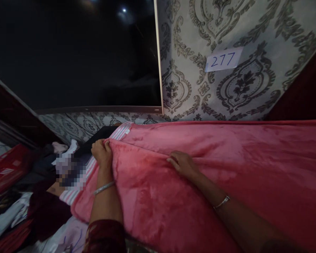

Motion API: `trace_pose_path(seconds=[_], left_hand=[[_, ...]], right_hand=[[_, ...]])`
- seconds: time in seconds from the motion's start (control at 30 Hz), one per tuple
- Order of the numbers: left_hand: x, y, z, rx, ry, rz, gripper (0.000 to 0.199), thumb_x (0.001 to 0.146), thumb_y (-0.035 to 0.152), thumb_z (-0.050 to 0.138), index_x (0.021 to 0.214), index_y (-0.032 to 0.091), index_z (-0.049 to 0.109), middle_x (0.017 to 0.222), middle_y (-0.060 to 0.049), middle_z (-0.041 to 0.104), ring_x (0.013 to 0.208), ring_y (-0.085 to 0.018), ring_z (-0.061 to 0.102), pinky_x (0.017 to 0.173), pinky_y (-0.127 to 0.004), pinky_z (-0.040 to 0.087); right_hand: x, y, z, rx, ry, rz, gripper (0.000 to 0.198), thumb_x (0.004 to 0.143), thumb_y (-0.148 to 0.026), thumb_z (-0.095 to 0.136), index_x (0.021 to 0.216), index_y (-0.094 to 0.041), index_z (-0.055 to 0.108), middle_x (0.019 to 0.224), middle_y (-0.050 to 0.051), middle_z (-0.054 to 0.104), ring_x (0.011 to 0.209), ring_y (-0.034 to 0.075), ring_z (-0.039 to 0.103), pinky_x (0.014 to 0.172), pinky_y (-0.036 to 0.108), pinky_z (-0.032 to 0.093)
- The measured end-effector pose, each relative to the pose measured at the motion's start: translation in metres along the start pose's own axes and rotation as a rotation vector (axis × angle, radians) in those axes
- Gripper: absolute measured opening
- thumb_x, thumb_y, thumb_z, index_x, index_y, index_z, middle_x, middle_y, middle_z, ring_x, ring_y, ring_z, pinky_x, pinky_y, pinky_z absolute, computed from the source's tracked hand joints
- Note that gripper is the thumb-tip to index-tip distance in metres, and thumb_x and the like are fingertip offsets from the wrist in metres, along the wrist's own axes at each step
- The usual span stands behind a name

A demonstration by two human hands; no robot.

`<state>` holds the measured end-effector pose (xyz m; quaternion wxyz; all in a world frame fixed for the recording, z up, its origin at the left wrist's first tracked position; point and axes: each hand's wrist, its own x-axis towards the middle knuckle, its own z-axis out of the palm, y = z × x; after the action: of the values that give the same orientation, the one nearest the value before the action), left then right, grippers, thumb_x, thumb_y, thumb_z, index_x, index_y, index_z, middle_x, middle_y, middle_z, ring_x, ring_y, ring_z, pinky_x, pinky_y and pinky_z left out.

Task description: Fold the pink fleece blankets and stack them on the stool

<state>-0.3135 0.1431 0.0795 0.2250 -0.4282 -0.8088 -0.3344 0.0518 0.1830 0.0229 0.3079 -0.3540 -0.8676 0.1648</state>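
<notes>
A plush pink-red blanket (147, 186) spreads across the surface before me, with one layer lying partly over another. My left hand (102, 153) is closed on the corner of its upper layer, at the left end. Farther right along the same edge, my right hand (183, 164) is closed on the fabric, its thumb and fingers pinching the fold. A striped pink, white and grey band (122, 131) with a small white tag trims the blanket's left end. Bracelets circle both my wrists.
A large dark television (94, 56) hangs on the patterned wall (189, 88) behind the blanket. A paper marked 277 (223, 59) is stuck to the wall. Clothes (46, 211) are heaped at the lower left, near a red bag-like item (10, 168). A patch there is pixelated.
</notes>
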Motion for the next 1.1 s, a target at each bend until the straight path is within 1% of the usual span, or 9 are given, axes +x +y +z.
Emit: trace_pose_path(seconds=[0.17,0.3,0.4,0.47,0.53,0.67,0.77,0.93,1.1], left_hand=[[-0.004,0.006,0.007,0.133,-0.283,0.022,0.026,0.087,0.029,0.046,0.093,0.016,0.067,0.091,-0.018,0.067,0.093,-0.035,0.059,0.08,-0.047,0.046],[-0.006,0.011,0.006,0.188,-0.302,-0.026,0.028,0.086,0.028,0.048,0.099,0.014,0.068,0.103,-0.023,0.066,0.102,-0.039,0.058,0.082,-0.051,0.045],[-0.006,0.024,0.0,0.14,-0.236,-0.014,0.03,0.083,0.02,0.049,0.105,0.014,0.068,0.116,-0.023,0.061,0.112,-0.039,0.054,0.088,-0.053,0.045],[-0.012,0.044,-0.003,-0.018,-0.189,0.132,0.032,0.083,0.018,0.048,0.109,0.014,0.066,0.117,-0.019,0.061,0.114,-0.035,0.054,0.094,-0.051,0.044],[-0.027,0.073,-0.004,-0.253,-0.242,0.36,0.031,0.087,0.024,0.047,0.112,0.015,0.063,0.114,-0.015,0.063,0.112,-0.03,0.057,0.1,-0.046,0.044],[-0.078,0.135,-0.003,-0.566,-0.648,0.775,0.033,0.089,0.035,0.054,0.119,0.021,0.059,0.118,-0.01,0.065,0.111,-0.024,0.06,0.098,-0.04,0.047],[-0.105,0.157,0.005,-0.575,-0.805,0.886,0.036,0.086,0.032,0.061,0.121,0.022,0.058,0.118,-0.011,0.066,0.109,-0.024,0.062,0.095,-0.038,0.049],[-0.104,0.152,0.025,-0.385,-0.754,0.913,0.01,0.09,0.027,0.052,0.094,0.022,0.06,0.093,-0.008,0.067,0.091,-0.023,0.063,0.083,-0.036,0.049],[-0.095,0.146,0.029,-0.283,-0.554,0.959,0.019,0.093,0.035,0.047,0.081,0.023,0.055,0.083,-0.007,0.061,0.084,-0.024,0.06,0.077,-0.035,0.046]], right_hand=[[0.004,-0.001,0.001,-0.031,-0.079,0.096,0.026,0.099,-0.027,0.048,0.081,-0.019,0.065,0.083,0.004,0.069,0.076,0.017,0.06,0.067,0.026,0.038],[0.005,-0.003,0.0,-0.047,-0.082,0.121,0.022,0.098,-0.025,0.051,0.083,-0.018,0.066,0.086,0.005,0.07,0.077,0.017,0.061,0.068,0.026,0.038],[0.006,-0.006,-0.001,-0.047,-0.068,0.14,0.021,0.098,-0.025,0.052,0.084,-0.018,0.066,0.087,0.005,0.071,0.079,0.017,0.062,0.068,0.026,0.038],[0.006,-0.006,-0.002,-0.042,-0.066,0.14,0.022,0.098,-0.026,0.052,0.083,-0.018,0.066,0.086,0.005,0.07,0.079,0.017,0.062,0.069,0.026,0.038],[0.007,-0.006,-0.002,-0.031,-0.058,0.128,0.022,0.098,-0.026,0.053,0.083,-0.018,0.066,0.086,0.005,0.07,0.079,0.016,0.062,0.069,0.025,0.038],[0.009,-0.003,0.0,0.022,-0.004,0.108,0.018,0.098,-0.023,0.053,0.086,-0.019,0.067,0.089,0.004,0.071,0.08,0.016,0.062,0.072,0.026,0.041],[0.01,-0.001,0.001,0.064,0.035,0.106,0.014,0.096,-0.019,0.054,0.092,-0.019,0.068,0.093,0.004,0.071,0.083,0.016,0.062,0.074,0.026,0.042],[0.011,0.001,-0.001,0.068,0.082,0.074,0.018,0.097,-0.02,0.052,0.085,-0.019,0.065,0.084,0.002,0.066,0.078,0.015,0.057,0.073,0.027,0.041],[0.011,0.007,-0.02,0.06,0.237,0.045,0.017,0.098,-0.017,0.048,0.09,-0.019,0.063,0.091,0.005,0.064,0.088,0.017,0.056,0.081,0.028,0.043]])
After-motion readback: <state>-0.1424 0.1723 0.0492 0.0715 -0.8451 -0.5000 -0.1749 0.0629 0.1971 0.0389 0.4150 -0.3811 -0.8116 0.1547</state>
